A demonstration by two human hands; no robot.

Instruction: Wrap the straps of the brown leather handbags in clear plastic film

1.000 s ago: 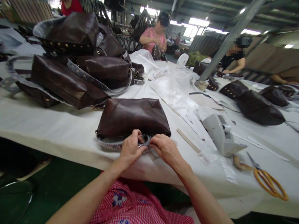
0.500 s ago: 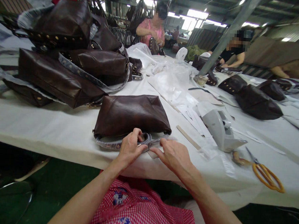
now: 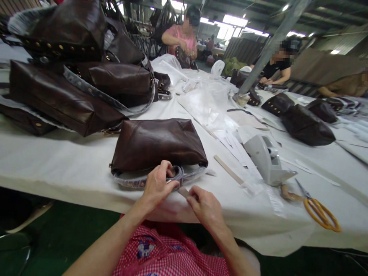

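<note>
A dark brown leather handbag (image 3: pixel 161 145) lies on the white-covered table in front of me. Along its near side runs a bag strap (image 3: pixel 130 180) wrapped in clear plastic, partly coiled. My left hand (image 3: pixel 160 184) is closed around the coiled part of the strap, thumb pointing right. Between thumb and fingers, my right hand (image 3: pixel 206 202) pinches the end of a flat beige strip (image 3: pixel 184 192). The strip's other end reaches the strap by my left thumb; whether it is fastened there is hidden.
A pile of brown handbags (image 3: pixel 57 95) stands at left. To the right lie a loose beige strip (image 3: pixel 229 169), a grey tape dispenser (image 3: pixel 266 160) and orange-handled scissors (image 3: pixel 322 213). Plastic wrapping (image 3: pixel 205 101) covers the table's middle. Other people work across the table, beside more bags (image 3: pixel 307 125).
My right hand has moved from the plastic-wrapped strap down towards me and now pinches the beige strip. My left hand keeps its hold on the strap. The whole view has shifted slightly.
</note>
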